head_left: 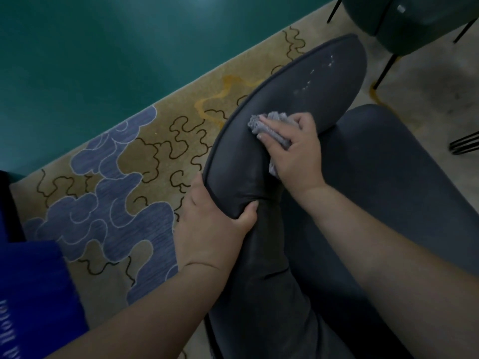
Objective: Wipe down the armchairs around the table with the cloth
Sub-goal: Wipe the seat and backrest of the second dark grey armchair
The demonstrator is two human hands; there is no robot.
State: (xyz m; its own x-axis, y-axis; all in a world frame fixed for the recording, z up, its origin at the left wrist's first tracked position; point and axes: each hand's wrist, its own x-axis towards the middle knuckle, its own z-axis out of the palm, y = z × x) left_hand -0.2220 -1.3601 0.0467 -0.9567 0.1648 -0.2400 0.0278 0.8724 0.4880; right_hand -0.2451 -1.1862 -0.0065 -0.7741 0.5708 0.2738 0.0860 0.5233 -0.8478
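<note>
A dark grey leather armchair (324, 81) fills the middle and right of the head view, its curved arm running from lower centre up to the right. My left hand (217, 224) grips the arm's piped edge, thumb on the inner side. My right hand (295, 149) presses a crumpled grey cloth (272, 120) flat against the inner face of the arm, just above the seat cushion (388, 164). Pale smudges (313, 76) dot the leather further up the arm.
A patterned rug (124, 182) in tan and blue lies to the left of the chair. A teal surface (103, 60) spans the upper left. Another dark chair (404, 24) with thin black legs stands at the top right. Blue fabric (28, 294) hangs at the lower left.
</note>
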